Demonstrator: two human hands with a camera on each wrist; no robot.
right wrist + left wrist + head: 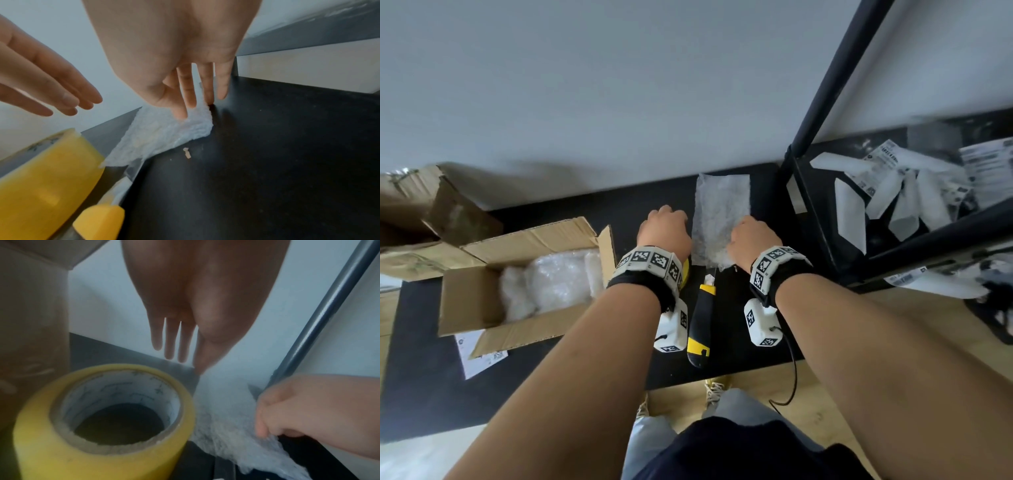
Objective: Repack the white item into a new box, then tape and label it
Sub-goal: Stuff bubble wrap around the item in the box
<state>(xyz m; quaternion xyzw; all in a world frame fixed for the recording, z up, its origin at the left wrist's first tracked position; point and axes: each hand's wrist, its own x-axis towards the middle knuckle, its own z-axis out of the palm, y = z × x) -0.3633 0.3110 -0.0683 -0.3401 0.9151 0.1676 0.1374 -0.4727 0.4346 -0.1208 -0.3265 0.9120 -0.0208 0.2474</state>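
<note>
A translucent white bubble-wrap sheet (722, 219) lies flat on the black table (421, 342), reaching to the wall. My right hand (185, 112) is at the sheet's near right edge, thumb and index finger pinching it, and that edge is slightly lifted. My left hand (174, 356) hovers with straight fingers at the sheet's left edge, its index tip about touching the edge. An open cardboard box (465, 301) stands to the left, with a white bubble-wrapped bundle (551, 284) inside. A yellow tape roll (102, 418) stands under my left wrist.
A yellow and black utility knife (702, 322) lies between my wrists, its tip under the sheet's near edge. A printed label sheet (479, 356) sticks out from under the box. More cardboard (421, 212) sits far left. A black rack (822, 212) with white packets (893, 198) stands right.
</note>
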